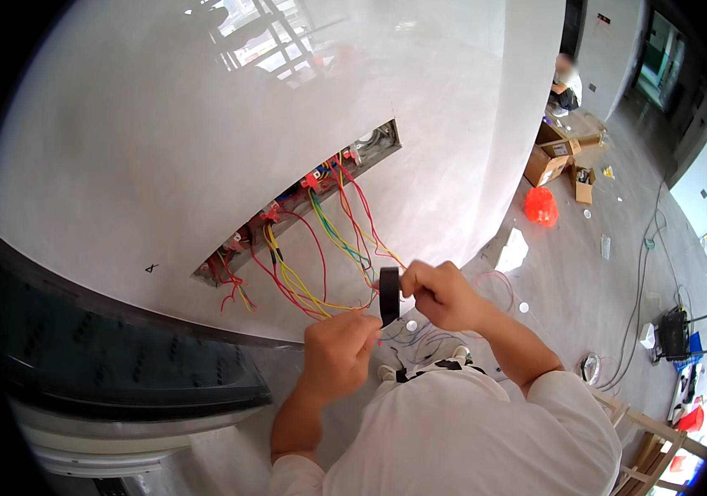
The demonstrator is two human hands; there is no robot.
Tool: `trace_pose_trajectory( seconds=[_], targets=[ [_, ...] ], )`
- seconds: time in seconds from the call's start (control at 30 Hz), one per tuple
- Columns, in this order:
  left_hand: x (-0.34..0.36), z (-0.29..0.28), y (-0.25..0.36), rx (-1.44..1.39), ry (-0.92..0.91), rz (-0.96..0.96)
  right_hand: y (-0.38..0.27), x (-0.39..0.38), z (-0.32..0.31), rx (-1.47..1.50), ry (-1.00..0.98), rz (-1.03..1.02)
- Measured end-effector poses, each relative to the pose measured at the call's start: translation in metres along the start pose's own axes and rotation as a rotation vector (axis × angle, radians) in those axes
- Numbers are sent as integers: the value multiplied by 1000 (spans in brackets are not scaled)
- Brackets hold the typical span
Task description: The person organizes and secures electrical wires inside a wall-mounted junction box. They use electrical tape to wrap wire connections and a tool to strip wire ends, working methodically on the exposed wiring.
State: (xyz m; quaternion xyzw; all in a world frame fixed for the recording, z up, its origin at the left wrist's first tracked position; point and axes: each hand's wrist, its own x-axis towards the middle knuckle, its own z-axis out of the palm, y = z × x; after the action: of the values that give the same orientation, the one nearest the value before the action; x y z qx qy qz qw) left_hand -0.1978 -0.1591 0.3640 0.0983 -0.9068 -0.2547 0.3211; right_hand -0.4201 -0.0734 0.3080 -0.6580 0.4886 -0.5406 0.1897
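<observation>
A thick black roll of tape (389, 296) stands on edge between my two hands. My right hand (444, 296) is closed on it, with the fingers curled at the roll's right side. My left hand (335, 351) is closed in a pinch, its fingertips close to the roll's lower left edge; what lies between them is hidden. Yellow and red wires (291, 281) run down to the top of this hand. Green, yellow and red wires (339, 231) hang toward the roll. They come out of a long slot (296, 202) in the pale wall, which holds red boxes.
Loose wires (428, 339) lie on the floor below my hands. A dark glossy panel (122, 355) is at the left. Cardboard boxes (548, 161), a red plastic bag (541, 207) and cables (643, 289) lie to the right. Another person (567, 87) crouches far back. A wooden frame (651, 430) stands at lower right.
</observation>
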Motion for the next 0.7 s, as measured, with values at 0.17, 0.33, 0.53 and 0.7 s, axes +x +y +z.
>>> trace_pose_trajectory(
  seconds=[0.17, 0.33, 0.53, 0.7],
  targets=[
    [0, 0, -1, 71, -38, 51, -27, 15, -9, 923, 4, 324],
    [-1, 1, 3, 73, 62, -95, -19, -13, -16, 1023, -302, 138],
    [-1, -6, 7, -103, 76, -146, -20, -6, -11, 76, -298, 81],
    [2, -7, 3, -40, -20, 23, -1, 9, -2, 495, -133, 279]
  ],
)
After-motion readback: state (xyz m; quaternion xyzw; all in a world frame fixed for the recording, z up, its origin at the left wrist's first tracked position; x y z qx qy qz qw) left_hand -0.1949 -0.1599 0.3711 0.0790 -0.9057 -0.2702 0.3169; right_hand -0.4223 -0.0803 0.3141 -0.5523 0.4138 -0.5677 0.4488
